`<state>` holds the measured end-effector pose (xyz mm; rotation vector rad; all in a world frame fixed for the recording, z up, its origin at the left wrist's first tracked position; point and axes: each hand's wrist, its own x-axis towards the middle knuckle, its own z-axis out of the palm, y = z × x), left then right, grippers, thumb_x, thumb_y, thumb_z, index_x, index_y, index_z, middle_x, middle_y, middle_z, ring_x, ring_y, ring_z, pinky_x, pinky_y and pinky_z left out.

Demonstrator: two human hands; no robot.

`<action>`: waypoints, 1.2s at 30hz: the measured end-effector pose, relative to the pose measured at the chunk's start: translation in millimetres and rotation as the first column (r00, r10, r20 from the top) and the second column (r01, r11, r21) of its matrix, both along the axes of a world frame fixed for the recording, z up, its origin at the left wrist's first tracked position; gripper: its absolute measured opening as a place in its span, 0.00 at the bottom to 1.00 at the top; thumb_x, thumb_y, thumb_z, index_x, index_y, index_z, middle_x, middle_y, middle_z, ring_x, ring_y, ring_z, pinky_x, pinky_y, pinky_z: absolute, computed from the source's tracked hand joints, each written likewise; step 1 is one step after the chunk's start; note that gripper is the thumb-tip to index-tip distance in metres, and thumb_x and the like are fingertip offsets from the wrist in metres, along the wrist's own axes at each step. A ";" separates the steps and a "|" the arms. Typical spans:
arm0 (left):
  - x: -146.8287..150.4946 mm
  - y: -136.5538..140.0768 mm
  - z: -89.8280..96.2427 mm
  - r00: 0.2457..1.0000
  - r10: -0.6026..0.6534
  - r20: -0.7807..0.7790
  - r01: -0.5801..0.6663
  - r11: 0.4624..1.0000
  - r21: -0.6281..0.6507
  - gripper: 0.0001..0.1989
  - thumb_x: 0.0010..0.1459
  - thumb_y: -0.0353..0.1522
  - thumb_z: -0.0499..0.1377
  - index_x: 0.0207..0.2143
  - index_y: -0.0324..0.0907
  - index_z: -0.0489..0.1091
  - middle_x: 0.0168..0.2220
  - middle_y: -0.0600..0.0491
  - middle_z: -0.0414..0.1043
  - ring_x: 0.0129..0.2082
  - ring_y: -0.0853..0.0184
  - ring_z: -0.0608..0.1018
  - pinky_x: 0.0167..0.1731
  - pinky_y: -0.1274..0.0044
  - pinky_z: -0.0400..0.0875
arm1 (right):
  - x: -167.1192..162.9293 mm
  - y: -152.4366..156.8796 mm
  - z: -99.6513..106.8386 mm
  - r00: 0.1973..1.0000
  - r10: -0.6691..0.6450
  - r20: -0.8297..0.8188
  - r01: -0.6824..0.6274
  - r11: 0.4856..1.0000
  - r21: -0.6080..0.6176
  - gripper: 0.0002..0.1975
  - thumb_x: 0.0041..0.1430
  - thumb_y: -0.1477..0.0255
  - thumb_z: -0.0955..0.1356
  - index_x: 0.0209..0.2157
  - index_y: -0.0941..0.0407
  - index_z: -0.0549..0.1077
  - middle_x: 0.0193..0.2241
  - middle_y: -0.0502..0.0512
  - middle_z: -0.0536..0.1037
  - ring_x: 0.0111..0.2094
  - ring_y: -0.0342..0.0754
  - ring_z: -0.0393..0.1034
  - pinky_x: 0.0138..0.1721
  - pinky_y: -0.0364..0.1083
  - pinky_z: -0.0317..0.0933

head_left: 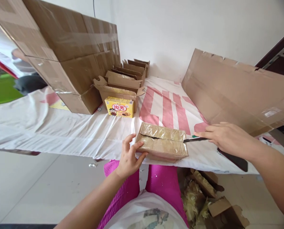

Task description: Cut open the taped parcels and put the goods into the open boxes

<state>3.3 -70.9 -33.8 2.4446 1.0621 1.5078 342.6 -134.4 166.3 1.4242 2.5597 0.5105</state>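
A small brown cardboard box (164,143), sealed with shiny clear tape, lies near the table's front edge. A dark gap runs along part of the seam on its top. My left hand (131,157) grips the box's left end, thumb on the near side and fingers over the top corner. In my right hand (224,136) is a utility knife (196,139), dark with a bit of green. Its tip touches the right end of the seam. The fingers are closed round the handle, which is mostly hidden.
Behind the box stand a yellow snack box (119,107) and a row of opened cartons (123,86). Large taped cartons (77,60) rise at left, a big carton (237,92) at right. A dark phone-like slab (233,159) lies front right. Torn cardboard (218,206) litters the floor. A person's arm (19,54) shows far left.
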 end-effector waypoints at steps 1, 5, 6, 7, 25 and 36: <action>-0.1 -0.1 0.2 1.000 -0.001 0.001 0.001 1.000 0.003 0.20 0.56 0.32 0.62 0.50 0.43 0.61 0.57 0.39 0.54 0.56 0.50 0.65 0.50 0.58 0.68 | 1.6 -1.7 1.7 1.000 -0.006 0.016 0.007 1.000 -0.027 0.21 0.61 0.80 0.62 0.51 0.45 0.72 0.36 0.50 0.77 0.33 0.45 0.70 0.34 0.46 0.55; -0.5 -0.7 0.2 1.000 -0.013 0.022 0.014 1.000 -0.007 0.21 0.56 0.31 0.62 0.50 0.43 0.60 0.56 0.40 0.56 0.55 0.53 0.66 0.49 0.59 0.69 | 13.5 -7.4 7.8 0.996 -0.058 0.065 0.060 0.998 -0.021 0.22 0.61 0.81 0.60 0.48 0.45 0.75 0.40 0.53 0.78 0.36 0.48 0.71 0.36 0.49 0.56; -0.2 -1.3 0.0 0.999 -0.018 0.026 0.018 1.000 -0.012 0.21 0.56 0.31 0.61 0.51 0.44 0.60 0.56 0.40 0.56 0.55 0.53 0.66 0.49 0.60 0.69 | 18.5 -8.3 7.8 0.995 -0.086 0.054 0.086 0.996 -0.007 0.21 0.62 0.79 0.60 0.49 0.44 0.74 0.41 0.53 0.78 0.36 0.49 0.71 0.36 0.49 0.57; 0.3 -2.2 -0.3 0.999 -0.021 0.030 0.022 1.000 -0.017 0.21 0.57 0.30 0.61 0.51 0.44 0.60 0.56 0.40 0.56 0.56 0.53 0.65 0.49 0.60 0.69 | 24.1 -8.9 6.4 0.992 -0.127 0.025 0.126 0.992 0.005 0.21 0.62 0.77 0.61 0.51 0.43 0.73 0.41 0.53 0.78 0.36 0.49 0.71 0.35 0.49 0.58; -1.4 -7.2 21.4 0.987 -0.060 0.146 0.067 0.997 -0.043 0.13 0.58 0.26 0.59 0.45 0.43 0.65 0.51 0.46 0.66 0.53 0.59 0.69 0.52 0.64 0.67 | 32.0 -11.6 -193.7 0.532 -0.755 -0.385 0.600 0.656 -0.458 0.15 0.55 0.66 0.64 0.43 0.56 0.68 0.38 0.60 0.77 0.38 0.55 0.72 0.38 0.49 0.60; 6.6 16.4 75.1 0.938 0.065 -0.340 -0.111 0.987 -0.120 0.17 0.59 0.45 0.57 0.42 0.42 0.69 0.36 0.48 0.68 0.40 0.58 0.70 0.41 0.66 0.66 | -40.6 -21.5 -158.5 -0.232 -0.530 -0.815 -0.033 0.842 -0.538 0.26 0.48 0.61 0.74 0.44 0.53 0.61 0.21 0.42 0.67 0.20 0.41 0.62 0.23 0.42 0.56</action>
